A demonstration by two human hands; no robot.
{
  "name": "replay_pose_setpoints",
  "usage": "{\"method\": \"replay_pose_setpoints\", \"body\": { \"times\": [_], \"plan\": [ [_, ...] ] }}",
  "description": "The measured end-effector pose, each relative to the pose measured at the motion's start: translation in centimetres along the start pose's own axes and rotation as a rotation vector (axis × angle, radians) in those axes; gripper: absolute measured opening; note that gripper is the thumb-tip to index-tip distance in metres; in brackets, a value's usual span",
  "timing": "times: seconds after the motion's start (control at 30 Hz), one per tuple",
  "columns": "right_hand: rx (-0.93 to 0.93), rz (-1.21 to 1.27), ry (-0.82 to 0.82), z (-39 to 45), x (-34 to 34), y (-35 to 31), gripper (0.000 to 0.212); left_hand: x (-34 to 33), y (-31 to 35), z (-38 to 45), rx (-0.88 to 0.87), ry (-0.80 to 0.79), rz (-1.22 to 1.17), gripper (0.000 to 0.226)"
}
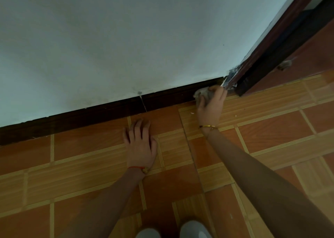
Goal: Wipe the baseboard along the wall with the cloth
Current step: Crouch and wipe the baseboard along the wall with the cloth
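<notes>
R hand [210,103] grips a crumpled grey cloth [203,94], fingers curled round it, pressing it vs the dark brown baseboard [108,111] at that board's far right end, right beside the dark door frame [271,57] w/ peeling silver tape [228,79] at its foot. L hand [140,140] holds nothing, fingers spread flat on the orange tiled floor [81,165] just in front of the baseboard's mid stretch, near a thin crack in it. Gold bangle [207,126] on R wrist, red string [137,168] on L; white wall [126,39] above baseboard.
</notes>
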State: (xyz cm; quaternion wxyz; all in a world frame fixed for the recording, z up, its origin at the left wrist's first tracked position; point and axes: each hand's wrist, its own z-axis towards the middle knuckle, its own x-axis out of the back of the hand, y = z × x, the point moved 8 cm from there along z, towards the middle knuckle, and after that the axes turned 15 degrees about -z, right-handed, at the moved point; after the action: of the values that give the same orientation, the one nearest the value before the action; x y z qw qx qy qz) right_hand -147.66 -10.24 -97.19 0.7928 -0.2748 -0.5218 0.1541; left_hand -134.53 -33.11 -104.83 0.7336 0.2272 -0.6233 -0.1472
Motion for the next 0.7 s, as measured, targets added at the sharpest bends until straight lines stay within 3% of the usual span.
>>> {"method": "replay_pose_setpoints", "body": {
  "times": [0.2, 0.4, 0.5, 0.7],
  "plan": [
    [0.051, 0.083, -0.154, -3.8, -3.6, -3.5, 0.036, 0.2, 0.0, -0.2, -0.001, 0.001, -0.001, 0.050],
    [-0.110, 0.139, 0.200, 0.3, 2.2, -1.3, 0.031, 0.1, -0.1, -0.1, 0.001, -0.015, -0.013, 0.052],
    [-0.091, 0.138, 0.259, 1.0, 3.6, -1.3, 0.031, 0.0, 0.0, -0.1, 0.006, -0.018, -0.011, 0.051],
    [0.088, 0.171, 0.075, -1.8, 1.5, -6.3, 0.029, -0.1, 0.0, -0.1, 0.010, -0.022, -0.004, 0.052]
  ]
}}
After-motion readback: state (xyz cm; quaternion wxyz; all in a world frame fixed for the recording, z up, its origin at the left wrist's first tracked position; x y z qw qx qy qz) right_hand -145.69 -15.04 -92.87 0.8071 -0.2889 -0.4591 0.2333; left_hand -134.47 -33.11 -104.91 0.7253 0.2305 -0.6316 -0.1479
